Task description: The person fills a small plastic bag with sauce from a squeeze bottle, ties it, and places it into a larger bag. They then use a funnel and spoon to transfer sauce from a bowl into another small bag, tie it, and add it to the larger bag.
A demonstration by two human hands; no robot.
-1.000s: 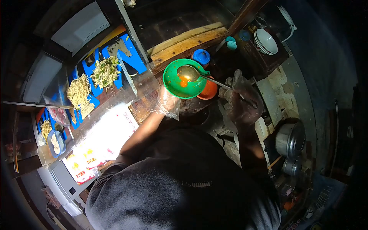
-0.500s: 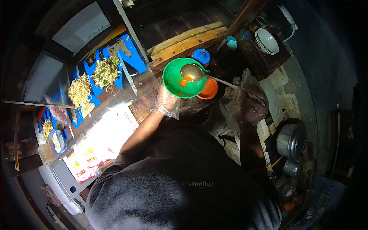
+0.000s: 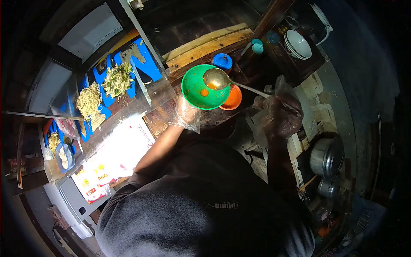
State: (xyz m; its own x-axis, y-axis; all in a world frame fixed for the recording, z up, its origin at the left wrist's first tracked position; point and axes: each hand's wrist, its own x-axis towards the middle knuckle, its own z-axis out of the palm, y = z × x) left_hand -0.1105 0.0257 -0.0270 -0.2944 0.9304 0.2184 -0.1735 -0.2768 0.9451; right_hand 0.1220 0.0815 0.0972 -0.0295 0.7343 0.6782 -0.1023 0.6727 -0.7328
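Note:
In a clear plastic glove, my left hand [image 3: 186, 112] grips the near-left side of a green bowl [image 3: 193, 92]. A little orange-red liquid shows on the bowl's inside. My right hand [image 3: 282, 113], also gloved in plastic, is closed around the handle of a metal ladle [image 3: 217, 80]. The ladle's round head is over the bowl and holds something wet and orange. Partly hidden behind the bowl is an orange bowl [image 3: 232, 98]. A container with a blue lid [image 3: 222, 61] stands just beyond.
Noodles [image 3: 89, 101] and shredded greens [image 3: 117, 80] lie on a blue-marked surface at left. White bowls [image 3: 298, 44] are stacked at upper right. A metal pot [image 3: 327, 157] stands at lower right. Brightly lit printed paper [image 3: 120, 150] covers the counter beside my left arm.
The ladle's head has shifted slightly right within the green bowl, and my right hand has moved a little to the right. My left hand and the green bowl stay nearly still.

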